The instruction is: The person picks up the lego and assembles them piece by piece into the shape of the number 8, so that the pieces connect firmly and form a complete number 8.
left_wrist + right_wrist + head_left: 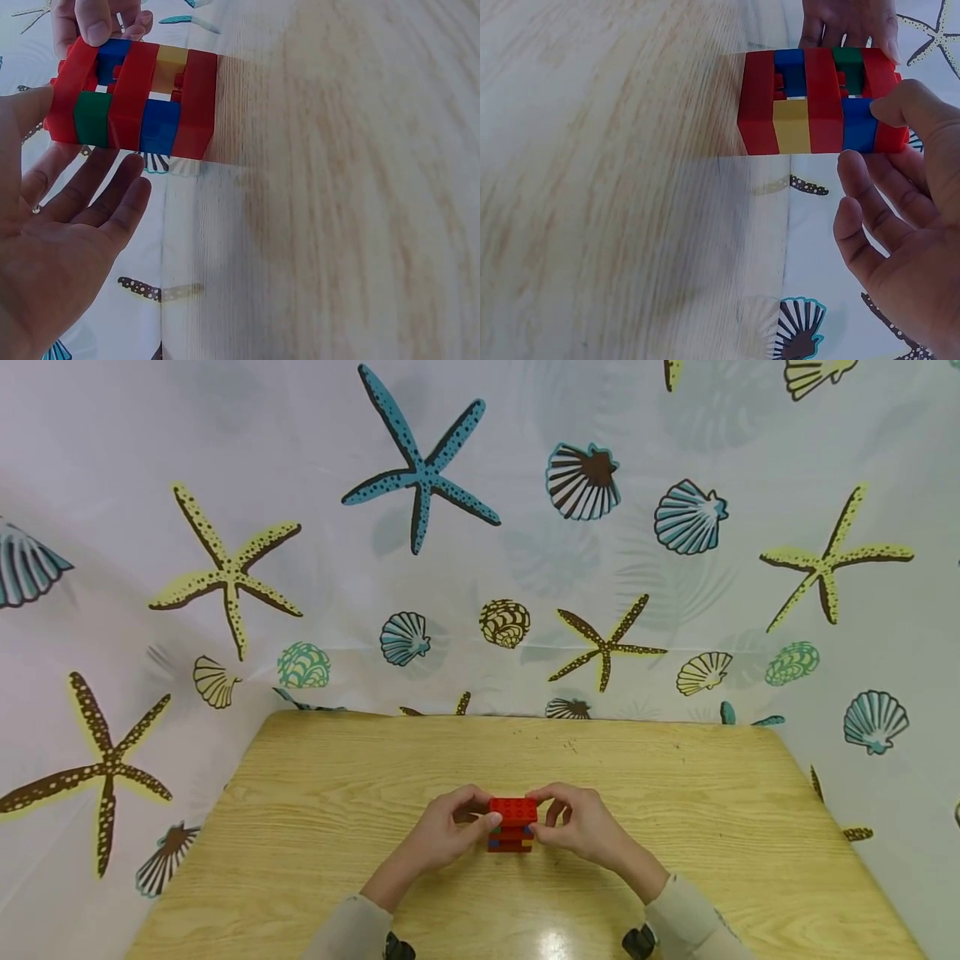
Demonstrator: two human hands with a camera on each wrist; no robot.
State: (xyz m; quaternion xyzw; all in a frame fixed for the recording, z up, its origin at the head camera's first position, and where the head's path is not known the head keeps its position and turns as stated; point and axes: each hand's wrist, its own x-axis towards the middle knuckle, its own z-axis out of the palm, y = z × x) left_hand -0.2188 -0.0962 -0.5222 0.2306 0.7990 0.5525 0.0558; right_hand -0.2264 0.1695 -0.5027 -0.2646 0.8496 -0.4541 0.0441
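A tower of toy building bricks stands upright on the table between both hands. Its top is a studded red brick [513, 810]. Under that, a green brick [92, 118] on the left and a blue brick [859, 126] on the right rest on a middle red brick [825, 112]. Lower down, another blue brick [160, 127] and a yellow brick [791, 127] sit on the bottom red brick [195, 105]. My left hand [446, 831] pinches the top red brick's left end. At the right end, my right hand [588, 827] grips the upper layers, its thumb against the blue brick.
The wooden table [337, 777] extends around the tower on all sides. Behind and beside it hangs a white cloth [510, 552] printed with starfish and shells.
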